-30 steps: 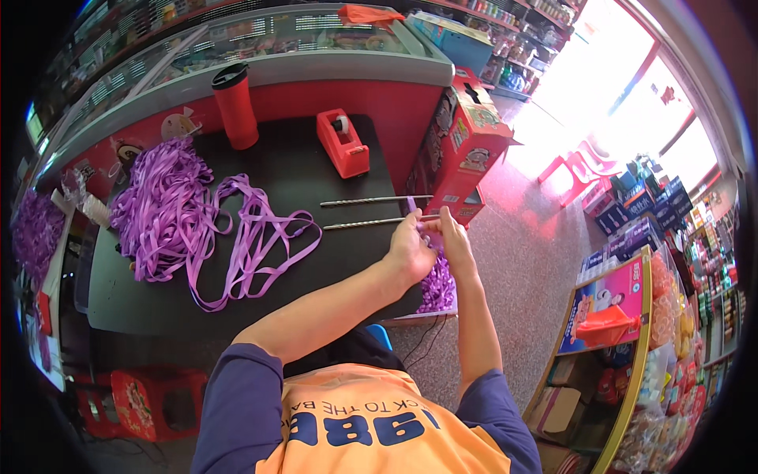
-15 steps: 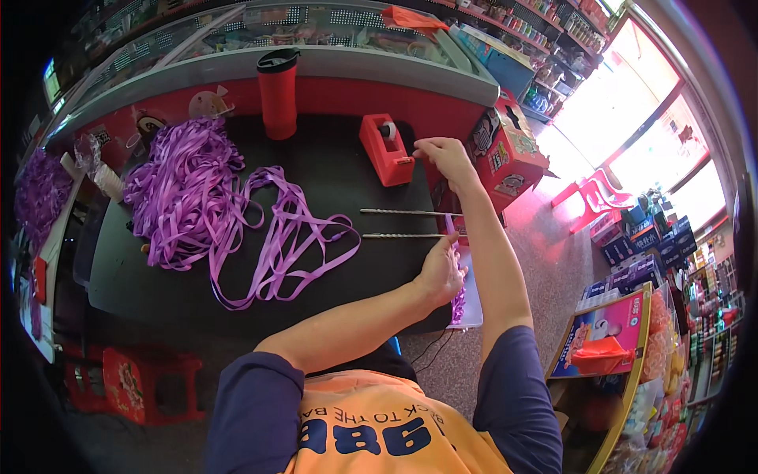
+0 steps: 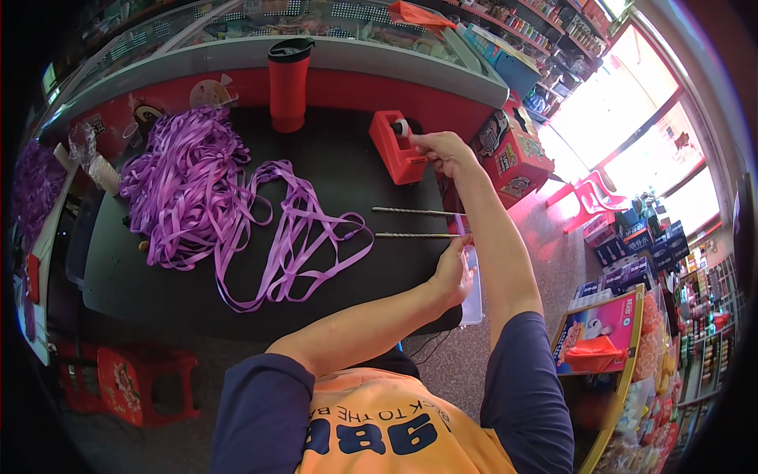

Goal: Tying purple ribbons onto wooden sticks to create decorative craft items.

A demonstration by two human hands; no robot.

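Nearest, the left hand [image 3: 454, 272] is at the desk's right edge, its fingers narrowed on a flat purple ribbon strip [image 3: 460, 224]; the strip crosses the right-hand ends of two slim, twisted metal rods [image 3: 414, 235], parallel above the black desk [image 3: 403, 276]; just beside that hand is a translucent plastic bin [image 3: 473, 296]. Left of the rods, loose loops spread from a big tangled heap of shiny purple ribbon [image 3: 185, 189]; farther over, the right hand [image 3: 448, 152] reaches to a red plastic tape dispenser [image 3: 395, 154], fingertips by its roll; behind stand a red tumbler with a black lid [image 3: 288, 91] and, right of the dispenser, a red printed cardboard box [image 3: 513, 158]; a glass-topped display case [image 3: 316, 63] closes off the desk's far side.

The right forearm covers part of the floor beyond the bin and stands before the box's lower part; the left hand hides most of the bin's inside; whether the right fingers hold tape, I cannot tell; the doorway is washed out by glare.
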